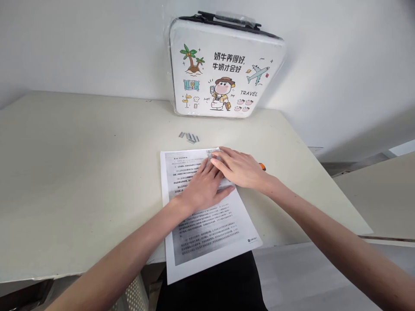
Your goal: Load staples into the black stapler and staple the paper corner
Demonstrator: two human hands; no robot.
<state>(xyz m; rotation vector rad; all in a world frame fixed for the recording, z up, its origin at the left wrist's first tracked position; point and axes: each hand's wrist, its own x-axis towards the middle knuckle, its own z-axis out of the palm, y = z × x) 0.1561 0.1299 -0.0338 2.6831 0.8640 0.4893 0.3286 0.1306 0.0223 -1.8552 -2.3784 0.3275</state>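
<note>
A printed sheet of paper (207,259) lies on the table, its lower end jutting past the front edge. My left hand (204,183) rests flat on the upper part of the sheet, fingers stretched and thumb spread to the right. Over the sheet's top right corner lies my right hand (241,166), fingers extended and touching or overlapping the left fingertips. Whether anything is under the right palm is hidden. Just beyond the right hand, an orange and black object (263,166) peeks out, mostly covered. Several strips of staples (191,138) lie behind the sheet.
A white cartoon-printed carry case (223,73) with a black handle stands at the back, near the wall. The pale table (81,172) stretches widely to the left and ends at a slanting edge on the right. Below the front edge is a perforated light-coloured surface (132,293).
</note>
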